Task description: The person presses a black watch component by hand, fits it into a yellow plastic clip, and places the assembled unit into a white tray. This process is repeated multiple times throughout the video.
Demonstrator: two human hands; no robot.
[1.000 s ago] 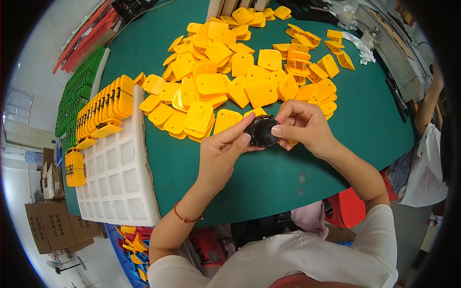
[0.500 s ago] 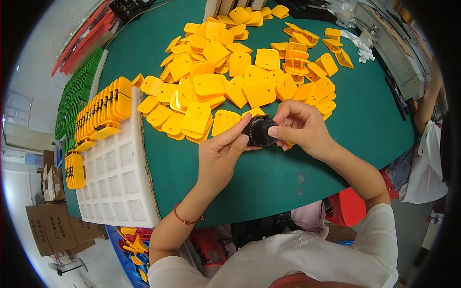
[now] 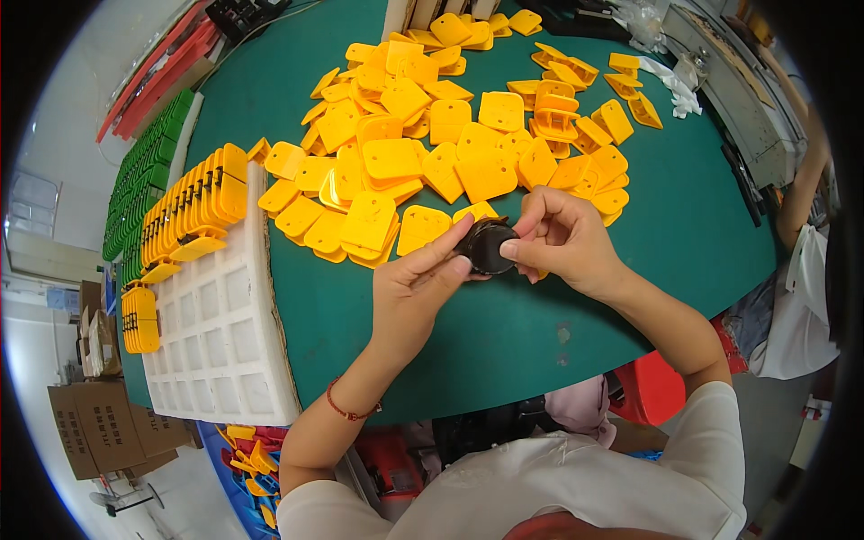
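Observation:
Between my hands, just above the green table, is a round black piece (image 3: 487,249) like a thick disc with a raised, uneven rim. My left hand (image 3: 409,292) grips its left side, thumb near the lower edge and fingers along the upper one. On the other side, the right hand (image 3: 571,238) pinches its edge, with the thumb resting on the dark face. A bit of yellow shows under the right fingertips; what it belongs to is hidden. Right beyond my hands lies a heap of yellow plastic clips (image 3: 486,171), flat-sided with rounded corners.
On the left, a white foam tray (image 3: 211,360) with square pockets carries a row of yellow clips (image 3: 198,202); green clips (image 3: 148,180) stand behind. A blue bin of coloured clips (image 3: 256,468) sits below the green table (image 3: 432,351). Another person's arm (image 3: 805,180) shows at right.
The round black piece has shifted and tilted very slightly between my fingers. My hands keep almost the same place, and the clips around them have not moved.

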